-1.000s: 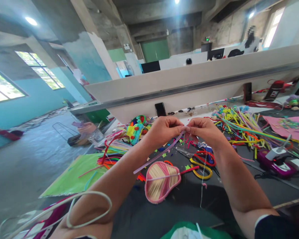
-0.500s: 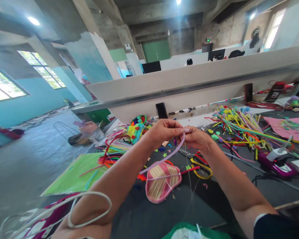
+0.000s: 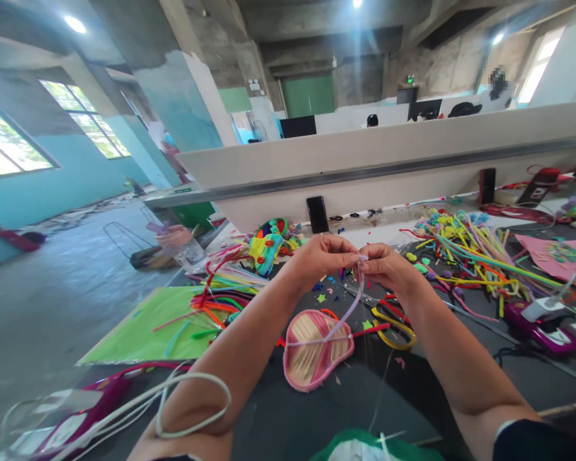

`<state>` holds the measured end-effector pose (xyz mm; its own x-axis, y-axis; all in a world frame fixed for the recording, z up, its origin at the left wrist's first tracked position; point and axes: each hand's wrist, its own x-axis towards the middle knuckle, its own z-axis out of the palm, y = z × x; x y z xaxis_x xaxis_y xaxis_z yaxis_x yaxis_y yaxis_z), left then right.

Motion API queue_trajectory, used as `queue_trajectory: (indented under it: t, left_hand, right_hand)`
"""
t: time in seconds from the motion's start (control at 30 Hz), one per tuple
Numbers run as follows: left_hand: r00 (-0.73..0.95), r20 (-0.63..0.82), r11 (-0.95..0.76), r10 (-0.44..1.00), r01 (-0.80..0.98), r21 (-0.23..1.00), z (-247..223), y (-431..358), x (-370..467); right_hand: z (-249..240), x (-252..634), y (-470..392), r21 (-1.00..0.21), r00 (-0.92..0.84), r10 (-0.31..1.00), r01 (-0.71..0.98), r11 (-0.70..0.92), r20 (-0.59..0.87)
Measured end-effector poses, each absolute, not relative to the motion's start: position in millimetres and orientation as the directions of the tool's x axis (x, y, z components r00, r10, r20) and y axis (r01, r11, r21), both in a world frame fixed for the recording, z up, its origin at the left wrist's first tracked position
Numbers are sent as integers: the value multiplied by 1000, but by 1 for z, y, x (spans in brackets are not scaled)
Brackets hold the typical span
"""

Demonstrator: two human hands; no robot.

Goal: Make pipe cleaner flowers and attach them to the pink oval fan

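Observation:
Above the table, my left hand (image 3: 327, 257) and my right hand (image 3: 383, 264) meet fingertip to fingertip. Both pinch one end of a lilac pipe cleaner (image 3: 353, 308), whose loose length hangs down in a curve. Below them lies a small fan-shaped piece (image 3: 312, 365) with a fuzzy pink rim, straw-coloured strips and a red stem (image 3: 370, 329). A lilac strand crosses its middle. Beside the stem rest yellow-handled scissors (image 3: 394, 339), partly behind my right forearm. The small end between my fingers is mostly hidden.
Pipe cleaner bundles lie left (image 3: 230, 291) and right (image 3: 480, 250). A phone (image 3: 317, 214) leans against the divider (image 3: 365, 153). A green sheet (image 3: 144, 330), a purple power strip (image 3: 542, 326) and white cables (image 3: 192, 378) surround my arms. Beyond the divider is a person (image 3: 498, 93).
The pipe cleaner's loose length has swung from stretching far left to hanging more steeply under my fingers. Both hands keep their pinch. The whole view has shifted slightly.

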<state>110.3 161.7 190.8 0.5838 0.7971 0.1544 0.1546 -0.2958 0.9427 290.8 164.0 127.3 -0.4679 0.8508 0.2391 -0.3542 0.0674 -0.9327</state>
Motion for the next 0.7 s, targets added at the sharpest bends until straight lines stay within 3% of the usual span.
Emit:
queue_trajectory:
  t: [0.1, 0.2, 0.27, 0.4, 0.53, 0.7]
  left_hand:
    - [483, 248, -362, 840, 158, 919, 184, 160, 110]
    - [399, 309, -397, 863, 158, 904, 180, 156, 111]
    - [373, 323, -389, 870, 115, 914, 181, 155, 110]
    - [443, 256, -269, 859, -34, 962, 183, 157, 104]
    - [538, 207, -183, 817, -98, 978, 180, 159, 104]
    - [555, 210, -149, 805, -154, 977, 177, 154, 114]
  right_hand:
    - [140, 290, 156, -945, -301, 907, -232, 229, 293]
    - [146, 288, 149, -936, -150, 938, -217, 276, 311]
    - [146, 290, 146, -936, -190, 937, -259, 240, 293]
    - [143, 303, 149, -949, -492, 820, -256, 184, 292]
    - [141, 301, 157, -927, -383, 878, -341, 156, 288]
    - [136, 285, 158, -931, -387, 898, -360, 62, 210]
